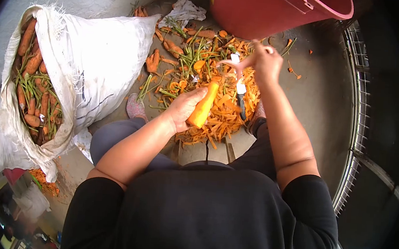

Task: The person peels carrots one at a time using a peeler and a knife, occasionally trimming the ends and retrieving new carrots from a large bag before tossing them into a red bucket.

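Observation:
A peeled, bright orange carrot (203, 107) is held in my left hand (185, 108), its narrower end pointing up and away from me. To its right, my right hand (265, 63) is closed on a pinkish peeler (239, 66), partly blurred, apart from the carrot. Beneath both hands lies a heap of orange peelings (224, 117) mixed with green stems (196, 53). A dark-handled tool (241, 104) with a white part rests on the heap.
A white woven sack (101, 54) of unpeeled carrots (34, 62) lies open at the left. The large red tub (266, 14) stands beyond my right hand. A metal grille (361, 91) runs along the right. Loose carrots and a crumpled white bag (185, 12) lie beyond the heap.

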Tool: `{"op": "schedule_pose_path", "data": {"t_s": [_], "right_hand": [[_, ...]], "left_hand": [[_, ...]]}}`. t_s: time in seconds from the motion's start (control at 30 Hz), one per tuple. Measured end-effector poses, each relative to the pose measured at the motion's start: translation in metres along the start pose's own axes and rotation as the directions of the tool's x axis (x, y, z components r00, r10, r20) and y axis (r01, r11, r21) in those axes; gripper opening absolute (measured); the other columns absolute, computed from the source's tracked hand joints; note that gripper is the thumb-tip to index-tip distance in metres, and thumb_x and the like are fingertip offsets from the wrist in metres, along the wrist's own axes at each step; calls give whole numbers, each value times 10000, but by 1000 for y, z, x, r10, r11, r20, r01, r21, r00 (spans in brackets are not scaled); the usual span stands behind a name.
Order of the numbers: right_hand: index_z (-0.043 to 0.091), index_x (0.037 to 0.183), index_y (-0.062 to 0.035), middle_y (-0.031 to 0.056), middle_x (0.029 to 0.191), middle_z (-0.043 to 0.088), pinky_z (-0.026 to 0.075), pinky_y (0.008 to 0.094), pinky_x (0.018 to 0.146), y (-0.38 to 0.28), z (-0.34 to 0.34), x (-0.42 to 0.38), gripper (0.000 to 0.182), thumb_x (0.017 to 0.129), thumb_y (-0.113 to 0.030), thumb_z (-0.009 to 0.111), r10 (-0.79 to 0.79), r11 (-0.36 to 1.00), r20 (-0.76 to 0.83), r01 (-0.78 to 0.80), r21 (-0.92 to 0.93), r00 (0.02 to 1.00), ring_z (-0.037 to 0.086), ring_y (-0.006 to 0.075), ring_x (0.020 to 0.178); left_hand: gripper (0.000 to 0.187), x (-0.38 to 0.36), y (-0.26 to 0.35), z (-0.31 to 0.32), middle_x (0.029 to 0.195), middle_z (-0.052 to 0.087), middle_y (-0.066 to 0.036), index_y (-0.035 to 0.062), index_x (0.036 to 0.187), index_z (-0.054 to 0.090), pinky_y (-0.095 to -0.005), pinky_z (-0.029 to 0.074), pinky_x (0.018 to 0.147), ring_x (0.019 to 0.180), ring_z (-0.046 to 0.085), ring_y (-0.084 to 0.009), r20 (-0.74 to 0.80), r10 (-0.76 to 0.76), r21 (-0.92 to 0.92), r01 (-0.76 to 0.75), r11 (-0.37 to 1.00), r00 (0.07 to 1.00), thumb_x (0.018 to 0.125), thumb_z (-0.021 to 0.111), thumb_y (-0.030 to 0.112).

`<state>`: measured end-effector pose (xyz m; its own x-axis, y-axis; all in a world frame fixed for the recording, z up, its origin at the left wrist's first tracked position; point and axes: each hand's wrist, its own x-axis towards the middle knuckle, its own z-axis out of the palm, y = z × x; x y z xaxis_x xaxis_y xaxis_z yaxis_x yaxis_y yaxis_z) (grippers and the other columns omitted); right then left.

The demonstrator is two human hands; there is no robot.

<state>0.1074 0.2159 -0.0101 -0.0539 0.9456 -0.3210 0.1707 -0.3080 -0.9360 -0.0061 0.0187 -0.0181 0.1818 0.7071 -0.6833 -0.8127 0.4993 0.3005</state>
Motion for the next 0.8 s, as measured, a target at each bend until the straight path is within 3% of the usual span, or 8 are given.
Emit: {"op": "schedule_pose_path", "data": {"t_s": [0.1, 0.23, 0.37, 0.43, 0.5, 0.63, 0.77, 0.8], "right_hand": [[488, 658, -66, 28, 543, 484, 330, 236, 344, -18, -1, -11, 229, 769, -183, 651, 45, 983, 76, -58, 173, 996, 405, 85, 382], [542, 663, -85, 7, 535, 499, 311, 224, 392, -15, 12, -71, 229, 743, -250, 679, 50, 994, 550, -95, 52, 834, 422, 92, 420], [522, 651, -34, 18, 560, 508, 359, 250, 418, -8, 6, -28, 262, 726, -220, 691, 141, 986, 276, -161, 52, 951, 447, 94, 452], [519, 662, -21, 44, 577, 522, 409, 262, 427, -9, -4, 3, 231, 739, -183, 665, -50, 997, 19, 49, 67, 999, 485, 121, 459], [519, 693, -50, 1, 508, 456, 314, 228, 341, -15, -5, -2, 205, 775, -187, 647, 37, 950, 75, -58, 307, 997, 428, 84, 397], [511, 604, -84, 5, 514, 496, 352, 234, 406, -12, 10, -62, 278, 737, -255, 685, 33, 992, 507, -91, 90, 861, 455, 100, 433], [546, 668, -34, 43, 589, 537, 387, 255, 429, -5, 3, -23, 225, 725, -210, 675, 179, 980, 264, -194, 32, 948, 483, 112, 469], [549, 728, 0, 56, 601, 535, 404, 258, 436, 3, -1, -2, 215, 733, -183, 661, 53, 994, 90, -61, 88, 995, 495, 118, 481]], "left_hand": [[359, -1, 4, 5, 873, 556, -65, 104, 1137, 464, -324, 511, 543, 716, 570, -187, 49, 36, -16, -35, 999, 998, 876, 480, 350], [355, -1, 8, 7, 863, 557, -66, 109, 1121, 483, -322, 501, 536, 697, 567, -173, -2, -18, -60, 18, 998, 1000, 877, 471, 367], [410, -5, 5, 6, 849, 543, -63, 125, 1211, 438, -295, 488, 543, 694, 550, -161, 69, -53, 33, 51, 998, 996, 898, 417, 389], [423, -2, 2, 0, 843, 535, -60, 133, 1240, 416, -289, 487, 544, 706, 546, -162, 105, -109, 5, 109, 994, 989, 906, 395, 391], [421, 0, 3, -2, 836, 527, -59, 111, 1228, 417, -301, 495, 543, 719, 543, -164, 93, -109, 4, 109, 994, 990, 915, 371, 388], [418, 2, 6, 3, 823, 531, -52, 84, 1196, 444, -300, 502, 546, 703, 544, -150, -28, -94, -45, 92, 995, 995, 914, 375, 384], [405, -3, 7, 4, 815, 538, -51, 73, 1165, 468, -290, 507, 537, 682, 551, -142, 81, -92, 23, 91, 996, 992, 912, 385, 378], [411, 0, 6, -2, 820, 541, -55, 70, 1164, 467, -291, 509, 525, 678, 558, -148, 86, -104, 34, 101, 994, 991, 910, 387, 384]]}}
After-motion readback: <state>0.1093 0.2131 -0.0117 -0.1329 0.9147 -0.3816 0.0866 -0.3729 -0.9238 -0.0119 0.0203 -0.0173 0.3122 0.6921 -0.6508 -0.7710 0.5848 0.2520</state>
